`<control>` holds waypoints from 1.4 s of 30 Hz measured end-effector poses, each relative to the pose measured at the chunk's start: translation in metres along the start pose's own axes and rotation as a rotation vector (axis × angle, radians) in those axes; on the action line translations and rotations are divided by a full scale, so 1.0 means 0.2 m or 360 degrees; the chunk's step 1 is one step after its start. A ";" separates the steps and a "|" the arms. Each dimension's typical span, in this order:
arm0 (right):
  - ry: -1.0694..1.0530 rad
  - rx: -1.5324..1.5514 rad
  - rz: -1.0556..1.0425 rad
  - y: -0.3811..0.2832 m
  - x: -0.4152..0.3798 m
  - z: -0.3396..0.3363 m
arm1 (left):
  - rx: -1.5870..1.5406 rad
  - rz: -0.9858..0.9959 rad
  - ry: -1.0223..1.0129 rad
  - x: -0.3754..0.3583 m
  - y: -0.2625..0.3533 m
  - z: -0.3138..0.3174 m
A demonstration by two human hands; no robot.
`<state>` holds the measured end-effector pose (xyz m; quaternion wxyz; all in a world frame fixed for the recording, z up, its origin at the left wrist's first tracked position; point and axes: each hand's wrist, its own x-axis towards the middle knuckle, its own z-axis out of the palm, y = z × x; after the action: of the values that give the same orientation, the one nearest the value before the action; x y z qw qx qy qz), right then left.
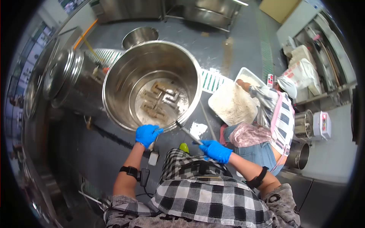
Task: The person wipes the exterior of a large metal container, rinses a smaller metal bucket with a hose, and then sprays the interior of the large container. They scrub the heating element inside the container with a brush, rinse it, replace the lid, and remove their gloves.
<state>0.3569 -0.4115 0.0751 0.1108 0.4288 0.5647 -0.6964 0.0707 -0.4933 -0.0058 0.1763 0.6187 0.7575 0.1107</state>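
Observation:
A large round steel pot [152, 43] stands in front of me, with wet-looking metal bars [165, 89] at its bottom. My left hand [148, 135], in a blue glove, is curled at the pot's near rim. In my right hand [216, 151], also gloved in blue, is a slim grey rod [189, 134] with a dark end. That end reaches the rim on the near right side; whatever lies inside my fist is hidden.
To my right, a co-worker [279, 121] bends over white tubs [213, 100] holding pale material. A smaller steel pot [140, 37] sits behind the big one. Lidded steel vessel [61, 78] at left. Grated drain [215, 80] crosses the grey floor. Shelving [323, 95] lines the right.

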 end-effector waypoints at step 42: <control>0.0299 -0.1106 -0.0085 -0.39 0.19 0.44 | -0.0242 -0.0177 0.0293 -0.04 -0.18 -0.15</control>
<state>0.2424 -0.4503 0.1008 0.1793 0.4126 0.7866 -0.4230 0.0271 -0.5080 0.0087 0.1581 0.5478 0.7931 0.2141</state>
